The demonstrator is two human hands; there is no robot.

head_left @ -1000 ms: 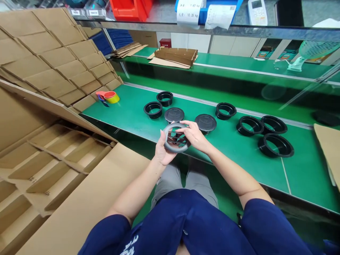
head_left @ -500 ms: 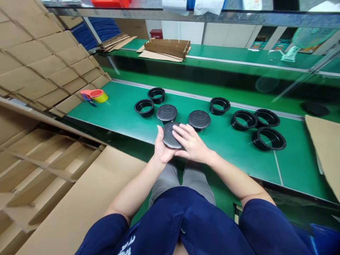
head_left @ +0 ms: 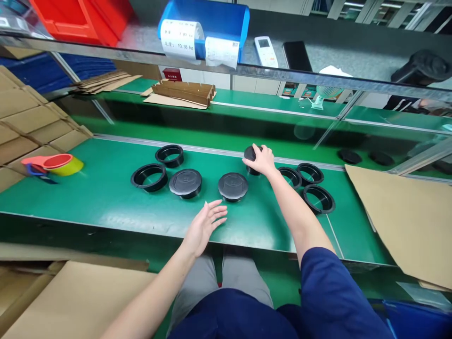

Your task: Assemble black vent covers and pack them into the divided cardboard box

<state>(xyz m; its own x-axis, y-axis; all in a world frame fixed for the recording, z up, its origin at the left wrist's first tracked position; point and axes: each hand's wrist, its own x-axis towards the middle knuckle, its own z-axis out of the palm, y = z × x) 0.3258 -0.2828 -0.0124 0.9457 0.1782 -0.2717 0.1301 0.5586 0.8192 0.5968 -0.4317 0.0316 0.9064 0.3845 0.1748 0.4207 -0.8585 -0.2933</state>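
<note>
My right hand (head_left: 262, 159) reaches to the back of the green bench. Its thumb and fingers are around a round black lid (head_left: 250, 153), which sits on a black ring there; the hand covers much of both. My left hand (head_left: 206, 223) is held over the bench's front part, fingers stretched out, holding nothing. Just beyond it are two lid-topped black rings, a left one (head_left: 185, 182) and a right one (head_left: 233, 186). Two uncapped black rings stand farther left, a rear ring (head_left: 169, 156) and a front ring (head_left: 149, 177).
Several uncapped rings (head_left: 318, 198) stand right of my right forearm. A cardboard sheet (head_left: 399, 212) lies at the right end. Red and yellow tape rolls (head_left: 63, 165) are at the left, near stacked cartons (head_left: 31, 117). A metal shelf (head_left: 318, 77) with bins crosses above the bench.
The lid held between both hands has gone to the rear ring, carried by my right hand. My left hand has let go of it and stays nearer me. The view has shifted.
</note>
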